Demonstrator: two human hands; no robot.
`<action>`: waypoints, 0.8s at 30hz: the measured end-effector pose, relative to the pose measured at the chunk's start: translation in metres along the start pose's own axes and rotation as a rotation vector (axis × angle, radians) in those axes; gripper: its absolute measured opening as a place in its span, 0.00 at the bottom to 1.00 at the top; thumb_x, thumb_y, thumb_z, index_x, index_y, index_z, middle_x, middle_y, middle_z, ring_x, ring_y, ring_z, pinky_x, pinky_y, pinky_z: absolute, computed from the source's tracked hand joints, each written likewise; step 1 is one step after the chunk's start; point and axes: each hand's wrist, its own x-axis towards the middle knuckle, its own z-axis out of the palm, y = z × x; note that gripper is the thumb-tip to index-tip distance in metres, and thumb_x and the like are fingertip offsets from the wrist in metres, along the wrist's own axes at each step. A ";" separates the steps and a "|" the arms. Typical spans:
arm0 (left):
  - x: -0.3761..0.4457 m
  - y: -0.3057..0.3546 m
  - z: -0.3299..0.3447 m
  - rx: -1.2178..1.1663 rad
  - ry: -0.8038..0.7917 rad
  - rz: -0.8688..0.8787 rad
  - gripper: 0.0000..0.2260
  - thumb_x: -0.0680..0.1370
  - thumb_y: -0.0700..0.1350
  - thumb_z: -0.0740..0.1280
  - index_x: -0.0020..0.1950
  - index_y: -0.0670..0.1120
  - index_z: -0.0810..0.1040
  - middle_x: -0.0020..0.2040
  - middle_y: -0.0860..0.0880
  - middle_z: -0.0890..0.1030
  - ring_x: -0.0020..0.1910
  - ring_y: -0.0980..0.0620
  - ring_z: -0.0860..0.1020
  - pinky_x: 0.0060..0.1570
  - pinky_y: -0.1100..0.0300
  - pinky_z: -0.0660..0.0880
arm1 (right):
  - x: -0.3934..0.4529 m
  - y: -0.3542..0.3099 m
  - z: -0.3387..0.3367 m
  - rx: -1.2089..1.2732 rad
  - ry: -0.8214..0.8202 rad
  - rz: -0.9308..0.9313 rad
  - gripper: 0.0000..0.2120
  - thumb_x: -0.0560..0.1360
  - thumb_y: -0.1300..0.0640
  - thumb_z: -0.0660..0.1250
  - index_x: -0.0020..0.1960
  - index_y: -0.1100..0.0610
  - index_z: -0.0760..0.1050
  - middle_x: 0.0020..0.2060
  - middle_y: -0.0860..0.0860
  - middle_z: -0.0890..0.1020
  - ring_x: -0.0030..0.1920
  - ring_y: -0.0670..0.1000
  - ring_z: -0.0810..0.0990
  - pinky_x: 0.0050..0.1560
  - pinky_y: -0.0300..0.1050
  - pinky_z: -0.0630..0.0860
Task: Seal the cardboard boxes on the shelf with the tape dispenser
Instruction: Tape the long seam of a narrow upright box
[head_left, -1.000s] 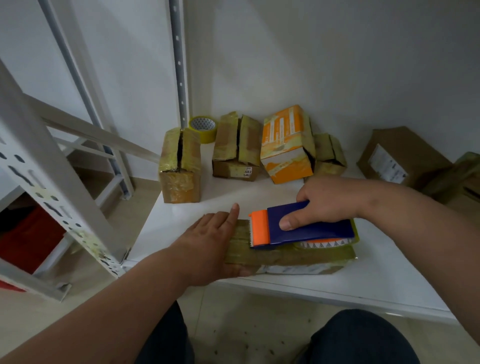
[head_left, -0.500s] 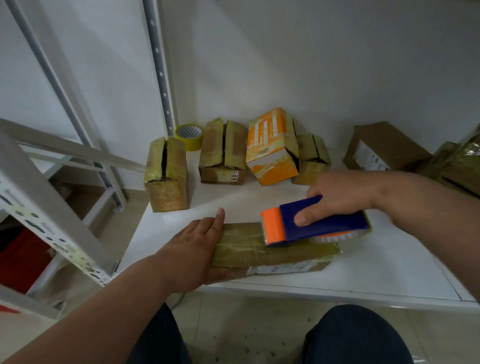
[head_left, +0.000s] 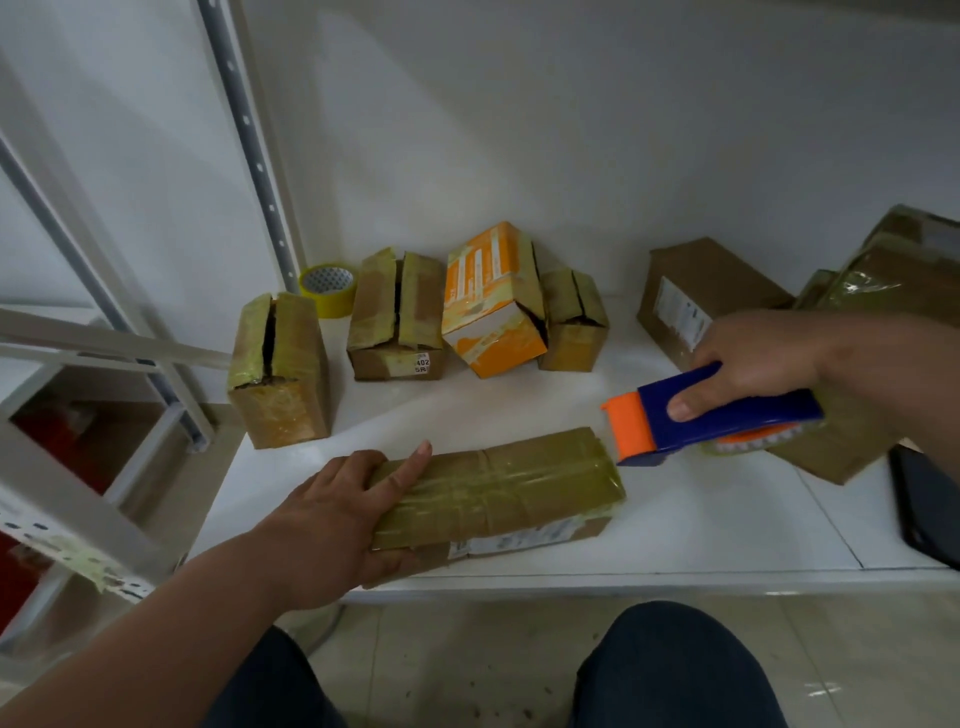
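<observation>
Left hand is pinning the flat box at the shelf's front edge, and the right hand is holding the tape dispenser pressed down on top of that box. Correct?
Not quite. In the head view the right hand holds the tape dispenser off the flat box, past its right end, not pressed on top. The left hand does pin the box at the shelf front edge.

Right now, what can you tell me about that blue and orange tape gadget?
The tape dispenser looks like plastic: a dark blue body with an orange front piece pointing left, and a tape roll partly visible underneath. The right hand grips it from above, thumb on its near side. It is held roughly level, just past the right end of the long flat box, at about its top. Whether tape still joins them is unclear.
</observation>
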 end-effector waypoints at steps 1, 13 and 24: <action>0.001 0.002 -0.001 0.013 -0.007 -0.001 0.43 0.57 0.81 0.32 0.68 0.68 0.23 0.73 0.49 0.53 0.71 0.49 0.57 0.71 0.57 0.57 | 0.000 0.004 0.002 0.003 0.019 0.003 0.24 0.69 0.36 0.69 0.44 0.58 0.81 0.34 0.52 0.83 0.28 0.44 0.80 0.29 0.37 0.74; -0.003 0.023 -0.002 0.284 -0.038 -0.091 0.40 0.57 0.74 0.18 0.68 0.63 0.19 0.78 0.46 0.34 0.78 0.42 0.49 0.73 0.35 0.48 | 0.015 0.007 0.016 -0.085 0.024 0.012 0.26 0.68 0.31 0.67 0.45 0.54 0.79 0.40 0.52 0.83 0.40 0.50 0.82 0.40 0.41 0.75; 0.023 0.081 -0.012 0.165 0.124 -0.073 0.41 0.73 0.73 0.48 0.77 0.47 0.52 0.80 0.46 0.44 0.79 0.48 0.45 0.77 0.47 0.45 | 0.028 0.008 0.021 -0.169 0.027 -0.009 0.29 0.66 0.28 0.65 0.44 0.55 0.79 0.38 0.52 0.82 0.39 0.50 0.81 0.37 0.43 0.71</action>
